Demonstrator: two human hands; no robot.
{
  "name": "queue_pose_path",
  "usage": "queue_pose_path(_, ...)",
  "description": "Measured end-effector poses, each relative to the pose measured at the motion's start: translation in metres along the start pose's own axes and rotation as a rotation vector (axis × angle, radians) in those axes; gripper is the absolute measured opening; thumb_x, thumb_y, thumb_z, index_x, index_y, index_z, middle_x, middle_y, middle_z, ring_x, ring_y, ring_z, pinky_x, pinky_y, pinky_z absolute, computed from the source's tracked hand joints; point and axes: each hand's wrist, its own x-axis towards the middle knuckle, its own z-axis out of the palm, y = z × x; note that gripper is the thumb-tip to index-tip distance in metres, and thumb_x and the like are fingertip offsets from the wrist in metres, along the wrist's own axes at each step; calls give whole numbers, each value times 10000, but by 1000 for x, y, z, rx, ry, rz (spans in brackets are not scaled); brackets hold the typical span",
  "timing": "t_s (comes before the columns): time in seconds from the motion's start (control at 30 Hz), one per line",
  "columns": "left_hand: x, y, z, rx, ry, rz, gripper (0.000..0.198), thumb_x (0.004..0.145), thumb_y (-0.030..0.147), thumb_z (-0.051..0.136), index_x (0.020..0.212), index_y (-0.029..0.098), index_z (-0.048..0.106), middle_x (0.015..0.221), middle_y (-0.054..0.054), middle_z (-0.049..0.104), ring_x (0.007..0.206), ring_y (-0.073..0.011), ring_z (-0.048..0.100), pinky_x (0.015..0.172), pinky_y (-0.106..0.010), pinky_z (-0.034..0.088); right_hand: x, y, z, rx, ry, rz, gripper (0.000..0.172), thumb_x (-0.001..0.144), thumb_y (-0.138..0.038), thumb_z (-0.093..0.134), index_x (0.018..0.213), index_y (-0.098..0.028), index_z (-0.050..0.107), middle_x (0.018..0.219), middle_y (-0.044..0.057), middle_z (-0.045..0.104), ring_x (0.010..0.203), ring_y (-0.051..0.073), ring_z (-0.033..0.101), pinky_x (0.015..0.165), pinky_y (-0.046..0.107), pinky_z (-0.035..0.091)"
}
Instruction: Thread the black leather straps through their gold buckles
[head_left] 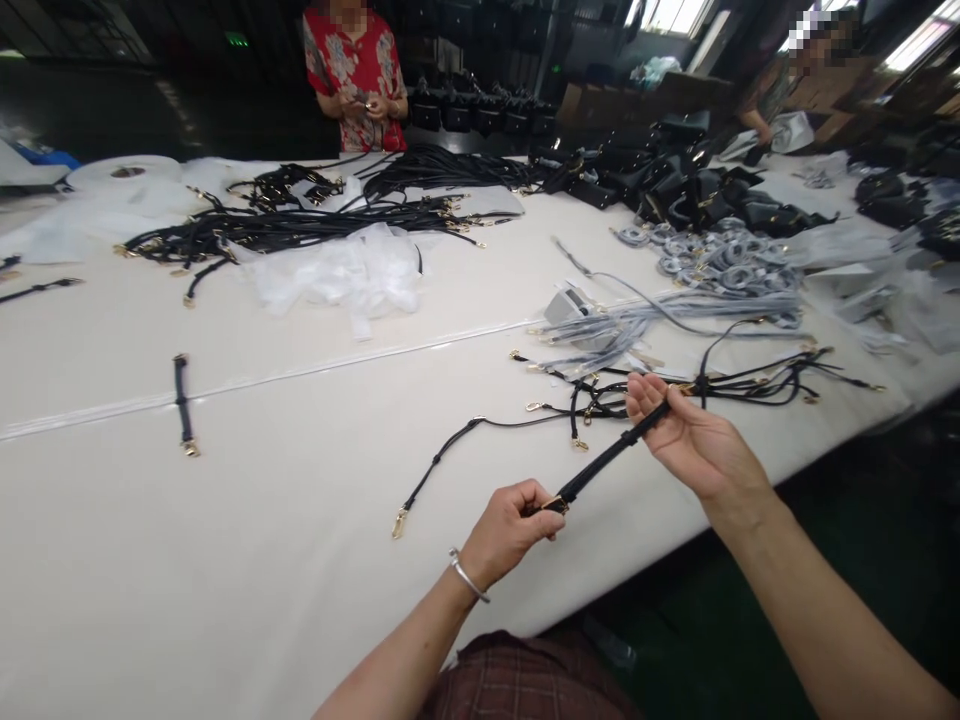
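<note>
My left hand [514,528], with a silver bangle at the wrist, is closed round the gold-clasp end of a short black strap [609,457]. My right hand [679,428] pinches the strap's other end between thumb and fingers, so the strap runs taut between both hands above the white table [225,560]. Just beyond my right hand lies a small heap of thin black straps with gold clasps [757,382]. A long thin black strap [450,455] lies on the table left of my hands.
A lone short black strap [182,402] lies at the left. Grey straps [637,325], clear plastic bags [337,270], a big pile of black straps [300,215] and black bags [690,190] fill the far side. A person in a red floral top [354,75] stands opposite; another person [772,90] is at far right.
</note>
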Motion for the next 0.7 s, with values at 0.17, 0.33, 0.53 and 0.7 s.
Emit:
queue_pose_path(0.17,-4,7,7,177,41,22,186,754,318,678,700,162,592,629,30,583,574,-102,403,558,-235,305,-4,-4,-2,5,-5,-17,354,1003,-146,324,916,-160,667,965,34,723,871,99,682,740,219,619)
queue_pose_path(0.33,-5,0,14,430,158,126,170,769,326,687,711,186,609,651,39,564,620,-116,443,600,-241,312,-3,-8,-16,30,-48,-30,315,1001,-169,354,969,-164,667,984,18,722,843,86,681,737,204,608)
queue_pose_path(0.53,11,-24,15,465,141,28,189,788,341,597,686,186,562,626,36,546,615,-131,459,590,-245,333,16,11,-58,-159,-99,-29,136,934,-243,520,1001,-207,633,1088,46,701,1004,144,665,889,278,577)
queue_pose_path(0.7,34,-63,-10,633,281,17,362,816,385,482,1085,176,603,1028,-73,656,925,-223,596,854,-354,463,45,42,-119,-578,4,6,396,710,-366,784,1021,-213,593,1052,101,690,1002,271,669,949,445,536)
